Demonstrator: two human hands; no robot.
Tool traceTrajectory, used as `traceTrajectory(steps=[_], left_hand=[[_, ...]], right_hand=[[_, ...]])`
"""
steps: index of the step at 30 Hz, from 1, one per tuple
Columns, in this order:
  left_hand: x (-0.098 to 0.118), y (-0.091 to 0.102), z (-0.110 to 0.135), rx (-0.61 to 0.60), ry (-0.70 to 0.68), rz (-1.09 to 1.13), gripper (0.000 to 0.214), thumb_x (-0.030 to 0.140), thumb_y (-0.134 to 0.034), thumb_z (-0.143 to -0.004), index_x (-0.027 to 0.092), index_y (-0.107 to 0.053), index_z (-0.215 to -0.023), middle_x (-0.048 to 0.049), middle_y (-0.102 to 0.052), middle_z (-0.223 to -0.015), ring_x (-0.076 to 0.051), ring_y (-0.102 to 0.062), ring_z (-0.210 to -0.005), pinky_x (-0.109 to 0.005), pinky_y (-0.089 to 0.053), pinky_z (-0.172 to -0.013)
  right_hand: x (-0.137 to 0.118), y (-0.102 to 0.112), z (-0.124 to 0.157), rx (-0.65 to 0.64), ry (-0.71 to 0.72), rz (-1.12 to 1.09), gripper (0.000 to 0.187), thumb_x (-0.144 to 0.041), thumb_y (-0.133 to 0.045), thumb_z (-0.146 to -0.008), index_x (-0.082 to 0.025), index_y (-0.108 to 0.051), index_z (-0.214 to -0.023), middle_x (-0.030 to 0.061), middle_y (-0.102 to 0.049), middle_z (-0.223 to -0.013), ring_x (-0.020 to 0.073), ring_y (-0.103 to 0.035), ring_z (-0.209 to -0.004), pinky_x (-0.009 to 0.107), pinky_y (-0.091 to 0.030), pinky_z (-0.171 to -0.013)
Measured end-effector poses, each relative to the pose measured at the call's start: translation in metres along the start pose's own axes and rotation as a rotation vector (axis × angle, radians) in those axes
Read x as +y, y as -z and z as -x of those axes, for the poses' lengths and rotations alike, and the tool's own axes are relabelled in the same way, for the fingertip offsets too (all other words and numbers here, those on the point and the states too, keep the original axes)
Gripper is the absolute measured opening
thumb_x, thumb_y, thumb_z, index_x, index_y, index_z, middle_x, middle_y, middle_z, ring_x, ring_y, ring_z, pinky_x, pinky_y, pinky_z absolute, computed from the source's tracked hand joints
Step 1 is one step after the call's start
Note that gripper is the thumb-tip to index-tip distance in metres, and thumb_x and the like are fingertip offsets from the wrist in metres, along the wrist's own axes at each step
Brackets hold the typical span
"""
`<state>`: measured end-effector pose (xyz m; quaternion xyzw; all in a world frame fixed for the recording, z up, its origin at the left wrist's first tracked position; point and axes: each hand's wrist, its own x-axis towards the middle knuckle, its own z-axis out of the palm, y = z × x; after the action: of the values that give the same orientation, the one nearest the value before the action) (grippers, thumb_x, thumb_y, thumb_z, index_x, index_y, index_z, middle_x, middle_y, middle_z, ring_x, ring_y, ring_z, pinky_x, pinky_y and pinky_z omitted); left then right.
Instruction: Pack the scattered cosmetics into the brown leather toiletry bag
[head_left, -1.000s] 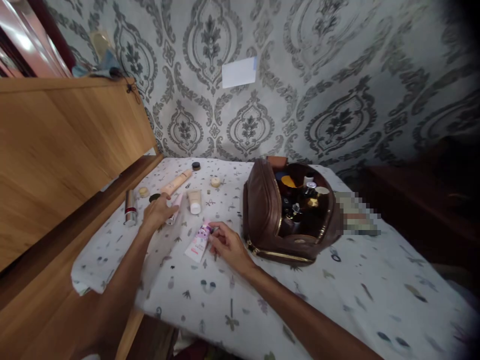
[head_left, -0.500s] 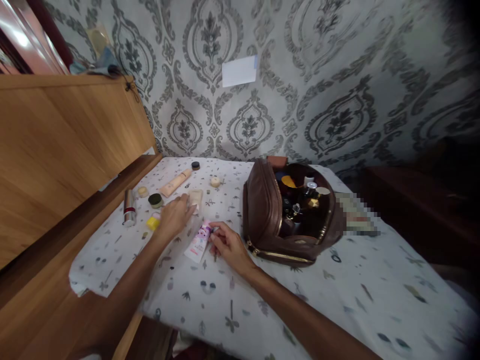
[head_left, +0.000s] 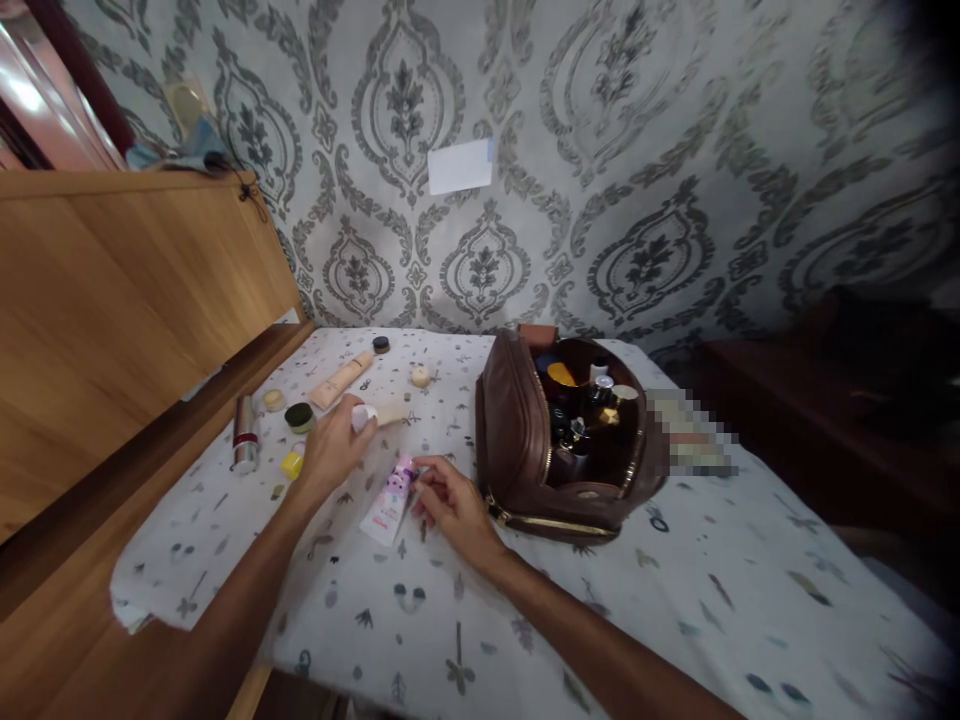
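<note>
Left hand [head_left: 334,455] lifted beige tube [head_left: 390,412] | right hand [head_left: 450,500] holds pink tube [head_left: 382,512] | print unreadable

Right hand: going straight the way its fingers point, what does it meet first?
The pink-and-white tube: the right hand points left, fingertips seemingly touching its cap end. Farther along is the left hand, gripping a beige tube; depth unclear.

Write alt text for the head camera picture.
A person's left hand grips a beige tube at its white cap, while the right hand touches a pink tube lying on a printed tablecloth. An open brown bag of cosmetics stands to the right; a peach tube and a dark jar lie left.
</note>
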<state>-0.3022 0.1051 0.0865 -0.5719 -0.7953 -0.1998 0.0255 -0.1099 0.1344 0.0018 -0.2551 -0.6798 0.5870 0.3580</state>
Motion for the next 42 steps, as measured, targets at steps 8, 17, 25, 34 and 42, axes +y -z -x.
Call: traceTrajectory(steps=[8, 17, 25, 34, 42], left_hand=[[0.035, 0.032, 0.033, 0.08, -0.189, 0.078, 0.024, 0.041, -0.048, -0.089, 0.023, -0.059, -0.101, 0.0006, -0.063, -0.073, -0.02, -0.061, -0.068, -0.029, -0.041, -0.064], [0.052, 0.031, 0.048, 0.129, -0.37, 0.406, 0.038, 0.045, -0.052, -0.09, 0.023, -0.048, -0.121, 0.0011, -0.065, -0.083, -0.013, -0.055, -0.057, -0.025, -0.042, -0.056], [0.04, -0.015, 0.032, 0.01, -0.228, 0.579, 0.037, 0.048, -0.043, -0.093, 0.02, -0.05, -0.117, 0.0001, -0.064, -0.079, -0.014, -0.053, -0.055, -0.026, -0.043, -0.053], [0.018, -0.053, 0.032, -0.057, -0.209, 0.556, 0.036, 0.052, -0.043, -0.092, 0.022, -0.055, -0.11, 0.003, -0.062, -0.071, -0.013, -0.051, -0.046, -0.025, -0.042, -0.047], [0.012, -0.057, 0.03, -0.117, -0.214, 0.518, 0.036, 0.053, -0.045, -0.092, 0.024, -0.057, -0.111, 0.0008, -0.067, -0.076, -0.016, -0.059, -0.051, -0.025, -0.047, -0.05]], right_hand=[[-0.069, 0.009, -0.011, 0.058, 0.294, 0.498, 0.056, -0.014, -0.056, -0.086, -0.025, -0.043, -0.139, 0.0089, -0.055, -0.116, 0.0164, -0.059, -0.077, 0.037, -0.053, -0.079], [-0.109, 0.036, -0.006, 0.008, 0.379, 0.542, 0.042, -0.017, -0.059, -0.088, -0.025, -0.055, -0.13, 0.006, -0.059, -0.108, 0.0168, -0.059, -0.081, 0.032, -0.051, -0.075], [-0.163, 0.1, -0.013, 0.161, 0.296, 0.218, 0.044, -0.038, -0.066, -0.087, -0.022, -0.055, -0.126, 0.0036, -0.063, -0.093, 0.0154, -0.061, -0.076, 0.025, -0.05, -0.06], [-0.196, 0.183, -0.03, 0.287, 0.386, 0.422, 0.043, -0.046, -0.07, -0.082, -0.02, -0.055, -0.113, 0.001, -0.059, -0.091, 0.0106, -0.058, -0.068, 0.02, -0.044, -0.052], [-0.183, 0.211, -0.047, 0.289, 0.381, 0.677, 0.036, -0.04, -0.067, -0.085, -0.016, -0.057, -0.11, 0.0032, -0.063, -0.09, 0.0141, -0.058, -0.075, 0.025, -0.047, -0.064]])
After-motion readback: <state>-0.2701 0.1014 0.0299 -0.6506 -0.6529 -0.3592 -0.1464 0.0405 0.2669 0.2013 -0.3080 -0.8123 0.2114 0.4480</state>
